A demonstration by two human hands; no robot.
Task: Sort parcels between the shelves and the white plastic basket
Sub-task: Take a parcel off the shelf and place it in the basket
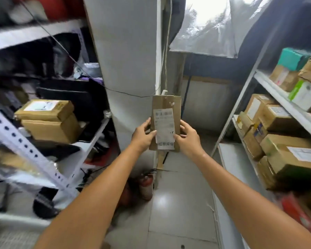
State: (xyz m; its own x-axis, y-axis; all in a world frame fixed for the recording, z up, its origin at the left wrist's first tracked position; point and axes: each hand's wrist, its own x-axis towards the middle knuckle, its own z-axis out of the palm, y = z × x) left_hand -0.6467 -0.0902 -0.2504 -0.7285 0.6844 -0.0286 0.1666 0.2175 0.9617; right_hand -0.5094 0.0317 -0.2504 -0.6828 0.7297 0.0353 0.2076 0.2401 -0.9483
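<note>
Status: sorting is in progress, and the stage reached cannot be fixed from this view alone. One parcel (166, 123) is in hand and not yet placed. It is held upright in the aisle, at the middle of the view, above the tiled floor (180, 203) and clear of both shelf units. The left hand (142, 136) grips its left edge with the thumb laid across the front face. The right hand (188, 139) grips the right edge, its fingers (185, 125) curled round the side. Both hands are therefore clasped on the parcel, not released. The right shelves (285, 105) already carry many cardboard boxes (276, 119) on several levels. The left shelves (95, 133) carry two stacked boxes (47, 119) among dark, blurred items. The white plastic basket is not in view, so its contents and the number of parcels left to sort cannot be stated. Judged from the grip and the facing of the parcel, the current step is probably label reading, with placement to follow. The parcel is a flat, narrow brown cardboard mailer with a creased, scuffed upper part. A white shipping label (165, 129) covers most of its front face (a barcode sits at the top, and the printed text is too small to read). Its lower corner appears to lift slightly from the cardboard.
</note>
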